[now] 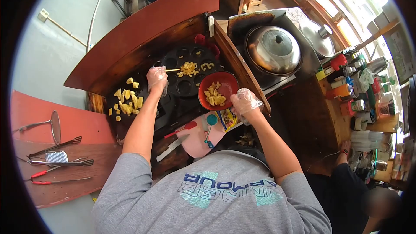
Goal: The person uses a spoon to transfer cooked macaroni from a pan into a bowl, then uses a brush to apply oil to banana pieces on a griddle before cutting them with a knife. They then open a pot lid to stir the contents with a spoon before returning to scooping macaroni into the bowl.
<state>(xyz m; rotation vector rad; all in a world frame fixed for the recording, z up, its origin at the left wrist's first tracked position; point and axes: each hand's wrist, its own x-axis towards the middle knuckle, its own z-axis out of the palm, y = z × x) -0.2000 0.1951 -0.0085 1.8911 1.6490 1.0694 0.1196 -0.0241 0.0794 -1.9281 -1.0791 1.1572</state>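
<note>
My left hand [157, 79], in a clear plastic glove, is closed around the handle of a spoon [173, 69]. The spoon's far end is among a heap of chopped yellow food [189, 68] over a dark pan with round hollows [184, 87]. My right hand [245, 105], gloved too, grips the rim of a red bowl [232, 81]. Inside the bowl lie more yellow pieces [214, 94]. Some small pieces [207, 66] sit in hollows to the right of the heap. Larger yellow chunks [125, 103] lie on the dark surface left of my left hand.
A pink cutting board [197, 146], a knife [172, 148] and a yellow packet [228, 118] lie near my body. A large lidded pot [273, 50] stands beyond a wooden partition [238, 60]. Tongs [60, 180] lie at left. People sit at the back; another person is at lower right.
</note>
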